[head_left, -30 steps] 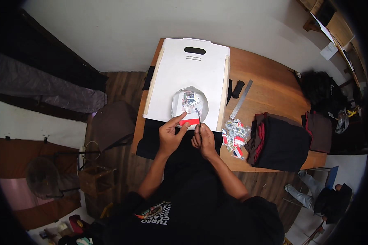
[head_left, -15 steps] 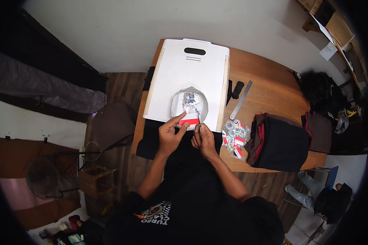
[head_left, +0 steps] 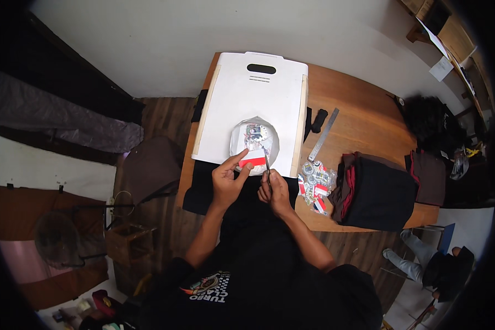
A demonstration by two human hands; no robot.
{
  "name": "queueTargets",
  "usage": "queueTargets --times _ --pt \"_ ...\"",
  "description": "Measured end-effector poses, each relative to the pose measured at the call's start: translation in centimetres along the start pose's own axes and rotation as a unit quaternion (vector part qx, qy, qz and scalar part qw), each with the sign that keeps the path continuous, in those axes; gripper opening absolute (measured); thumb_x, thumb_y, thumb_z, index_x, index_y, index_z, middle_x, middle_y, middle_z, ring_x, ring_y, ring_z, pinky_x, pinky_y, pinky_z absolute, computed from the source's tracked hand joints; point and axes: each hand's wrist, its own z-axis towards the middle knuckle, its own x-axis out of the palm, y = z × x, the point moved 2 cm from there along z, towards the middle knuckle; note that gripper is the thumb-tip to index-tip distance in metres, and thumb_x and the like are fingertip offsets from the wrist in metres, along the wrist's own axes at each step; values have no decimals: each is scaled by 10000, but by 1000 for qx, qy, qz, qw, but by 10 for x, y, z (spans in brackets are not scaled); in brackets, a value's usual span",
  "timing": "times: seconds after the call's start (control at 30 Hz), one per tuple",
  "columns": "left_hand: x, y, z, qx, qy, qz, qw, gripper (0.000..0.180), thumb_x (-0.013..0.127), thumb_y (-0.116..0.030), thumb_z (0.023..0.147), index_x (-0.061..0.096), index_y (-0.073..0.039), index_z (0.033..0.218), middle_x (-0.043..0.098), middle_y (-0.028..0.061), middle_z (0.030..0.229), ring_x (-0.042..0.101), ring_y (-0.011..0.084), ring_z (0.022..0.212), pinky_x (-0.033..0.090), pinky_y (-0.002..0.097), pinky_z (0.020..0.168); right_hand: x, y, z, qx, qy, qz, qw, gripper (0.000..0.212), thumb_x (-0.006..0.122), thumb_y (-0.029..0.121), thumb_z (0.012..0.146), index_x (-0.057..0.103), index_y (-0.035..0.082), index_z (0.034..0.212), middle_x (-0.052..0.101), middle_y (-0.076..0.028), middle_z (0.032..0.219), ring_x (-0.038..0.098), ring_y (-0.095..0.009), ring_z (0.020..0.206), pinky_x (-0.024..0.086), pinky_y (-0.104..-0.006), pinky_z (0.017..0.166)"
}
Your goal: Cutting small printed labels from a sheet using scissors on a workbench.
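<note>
Between the thumb and fingers of my left hand is a red-and-white flag piece, a sticker or patch. My right hand grips small scissors, their blades upright along the flag piece's right edge. Both hands hover over the near part of a round white bowl. Printed cut pieces and clear scraps lie in it. The bowl stands on a white board with a handle slot. Whether the blades touch the piece is too small to tell.
Right of the board lie a pile of stickers and flag pieces, a metal ruler and a black bundle. Folded dark cloth is stacked on the wooden table. Another person sits at the lower right.
The flag piece has tilted, its right end rising slightly. The scissors have turned a little beside its right edge. Both hands stay nearly in place.
</note>
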Motion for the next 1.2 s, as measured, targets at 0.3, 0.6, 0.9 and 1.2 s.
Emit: queueTargets --times 0.3,0.6,0.9,1.2 --pt "-1 4 -1 3 1 -4 1000 416 669 101 908 594 96 1317 659 178 1241 617 155 1123 495 263 963 3 1 1 3 -5 6 1000 358 364 384 1108 470 69 974 294 36 546 244 -68 420 242 -239 432" --pt "0 -2 0 -30 -28 -14 999 409 668 97 912 585 115 1312 661 192 1228 617 169 1135 496 284 986 0 -3 -5 22 7 13 1000 368 342 387 1111 468 70 974 296 31 551 244 -71 416 240 -240 430" --pt "0 0 0 -20 -23 -20 999 407 666 98 912 583 120 1310 661 193 1225 617 171 1137 492 285 993 4 -2 -7 42 22 51 998 364 347 388 1108 466 72 972 297 30 546 246 -74 410 237 -241 428" --pt "0 0 -1 -21 -11 -4 1000 411 660 99 915 584 108 1319 658 192 1244 620 168 1139 496 277 984 5 2 0 32 17 56 998 363 327 387 1113 459 74 985 304 24 545 252 -77 409 252 -238 425"
